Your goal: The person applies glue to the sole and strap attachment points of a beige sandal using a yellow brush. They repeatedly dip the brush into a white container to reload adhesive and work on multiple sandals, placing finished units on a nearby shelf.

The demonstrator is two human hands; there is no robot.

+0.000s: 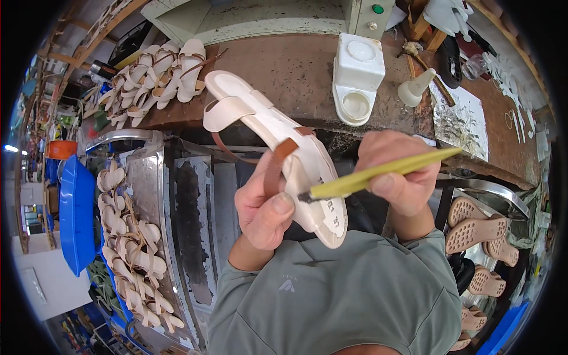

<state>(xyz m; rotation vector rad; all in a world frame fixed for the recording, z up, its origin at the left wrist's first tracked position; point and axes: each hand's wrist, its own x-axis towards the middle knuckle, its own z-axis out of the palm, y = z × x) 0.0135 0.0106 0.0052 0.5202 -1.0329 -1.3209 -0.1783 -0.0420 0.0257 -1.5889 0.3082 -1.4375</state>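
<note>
My left hand (263, 213) grips a cream sandal (269, 124) by its side near the heel end, thumb on top. The sandal lies tilted, its toe end pointing up and left and its heel toward my chest. A brown strap (278, 168) rises beside my left thumb. My right hand (393, 151) is closed around a brush (378, 176) with a flat yellow handle. Its dark tip is over the heel area near the strap; whether it touches is hard to tell.
A workbench (266, 56) runs ahead, with a white plastic container (358, 71), a pale cone-shaped bottle (416, 87) and a heap of sandals (160, 74). More sandals (139, 257) fill a rack on the left. Tan soles (473, 234) stand on the right, below a metal rail (497, 192).
</note>
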